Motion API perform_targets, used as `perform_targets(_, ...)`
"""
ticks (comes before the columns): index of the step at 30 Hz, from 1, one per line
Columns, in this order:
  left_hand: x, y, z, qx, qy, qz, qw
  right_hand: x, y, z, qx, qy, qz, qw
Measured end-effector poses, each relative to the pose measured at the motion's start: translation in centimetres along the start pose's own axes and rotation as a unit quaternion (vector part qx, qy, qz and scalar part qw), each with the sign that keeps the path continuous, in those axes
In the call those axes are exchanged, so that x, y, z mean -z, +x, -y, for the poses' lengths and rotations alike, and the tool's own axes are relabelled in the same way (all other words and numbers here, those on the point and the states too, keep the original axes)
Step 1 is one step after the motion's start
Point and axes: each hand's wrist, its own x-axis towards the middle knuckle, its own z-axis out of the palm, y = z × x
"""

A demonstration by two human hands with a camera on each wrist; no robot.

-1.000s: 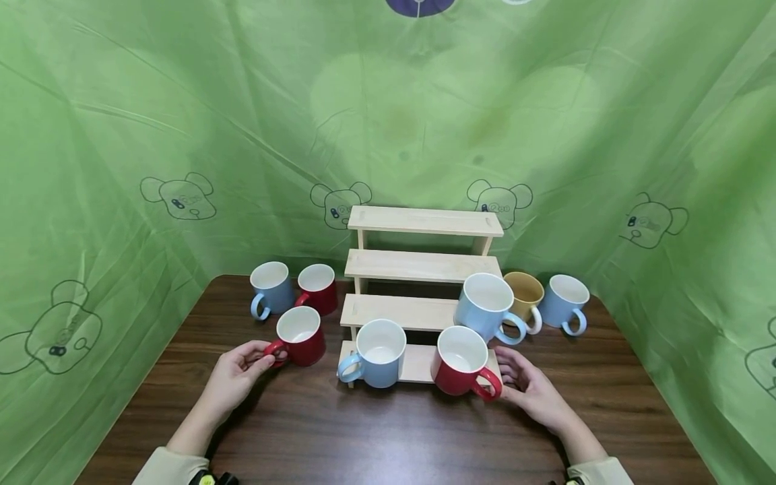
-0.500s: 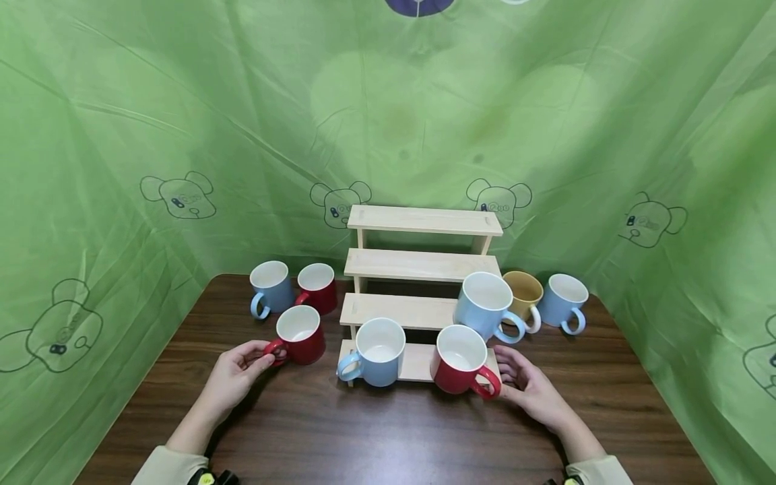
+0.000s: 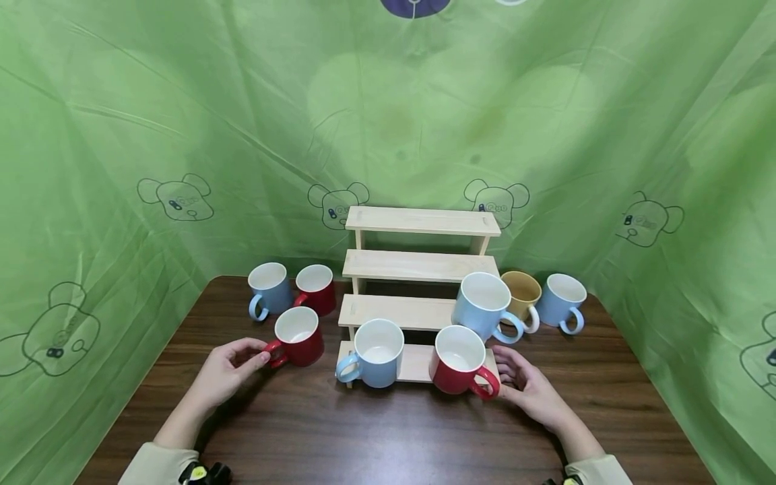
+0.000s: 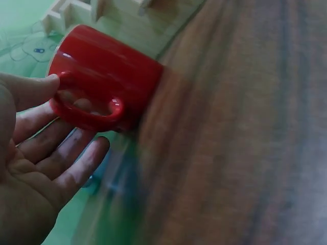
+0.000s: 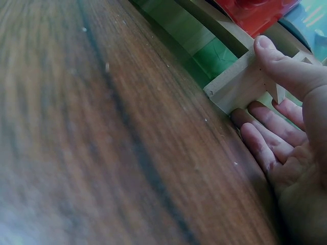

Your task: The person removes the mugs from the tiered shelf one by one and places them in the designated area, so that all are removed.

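Observation:
My left hand [image 3: 218, 377] is at the handle of a red mug [image 3: 308, 347] with a white inside, standing upright on the table left of the wooden rack [image 3: 415, 364]. In the left wrist view, the thumb tip is right at the top of the red mug's handle [image 4: 89, 122], with the other fingers extended behind it. My right hand [image 3: 536, 394] touches the lower right end of the rack, thumb at the bottom shelf's corner and relaxed fingers beside the end panel [image 5: 240, 84]. A blue mug [image 3: 388, 367] and another red mug [image 3: 451, 377] stand on the bottom shelf.
A larger light blue mug [image 3: 475, 316] stands on the second shelf's right end. Behind right are a yellow mug [image 3: 515, 303] and a blue mug [image 3: 554, 310]. Another blue mug [image 3: 275, 296] and red mug [image 3: 321, 298] stand back left. Green cloth [image 3: 388, 135] surrounds the table.
My left hand has drawn slightly left, its fingers loosening from the red mug's handle. That mug and my right hand stay in place.

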Motion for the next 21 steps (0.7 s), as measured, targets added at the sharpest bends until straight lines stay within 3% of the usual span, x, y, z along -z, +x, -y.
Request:
perform_targets(6, 0.7, 0.9, -2.0, -0.048, -0.027, -0.026, 0.9981, 0.0, -0.1, 0.1, -0.005, 0.002, 0.000, 1.000)
perform_targets(9, 0.5, 1.2, -3.2, -0.063, -0.088, -0.032, 0.9936, 0.0, 0.0, 0.2, -0.004, 0.002, 0.001, 1.000)
perform_targets(14, -0.8, 1.2, -4.8, -0.099, -0.179, -0.021, 0.9785, 0.0, 0.1, 0.2, -0.009, 0.005, 0.001, 1.000)
perform_targets(17, -1.9, 1.1, -5.7, -0.117, -0.188, 0.000, 0.9751, -0.1, 0.1, 0.1, -0.004, 0.007, 0.000, 1.000)
perform_targets(21, -3.6, 1.2, -6.5, -0.133, -0.161, 0.035, 0.9773, 0.0, 0.0, -0.3, 0.019, 0.004, 0.001, 1.000)
